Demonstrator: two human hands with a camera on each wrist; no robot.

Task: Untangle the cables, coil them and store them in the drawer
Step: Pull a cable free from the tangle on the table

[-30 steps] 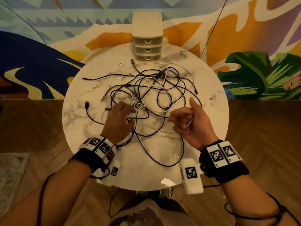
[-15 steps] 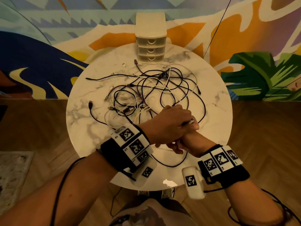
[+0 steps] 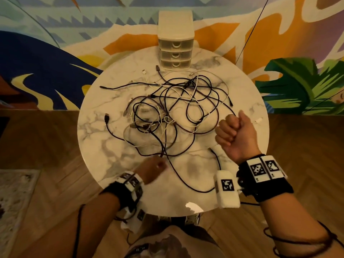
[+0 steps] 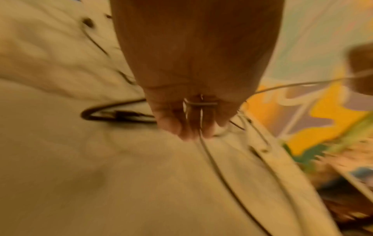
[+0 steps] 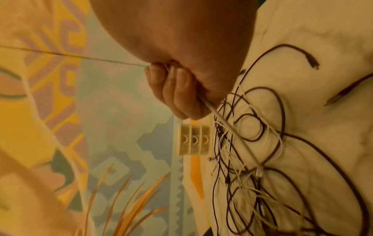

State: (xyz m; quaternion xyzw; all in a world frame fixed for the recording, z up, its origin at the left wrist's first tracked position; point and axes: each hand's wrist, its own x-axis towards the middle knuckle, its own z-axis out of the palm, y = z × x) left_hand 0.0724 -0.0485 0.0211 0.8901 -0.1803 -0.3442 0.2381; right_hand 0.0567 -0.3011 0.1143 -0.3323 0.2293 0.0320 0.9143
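Gripping a white cable point(image 5: 226, 124) in a closed fist, the right hand point(image 3: 235, 134) holds one stretch that runs down and away from the knuckles into the tangle of cables point(image 3: 175, 110), which lies to its left on the table point(image 3: 104, 161). The left hand point(image 3: 151, 171), nearer the table's front edge and blurred, seems to pinch a thin cable too, its fingers point(image 4: 193, 121) curled round a plug. Beyond the tangle stands the drawer unit point(image 3: 176, 46), all drawers closed.
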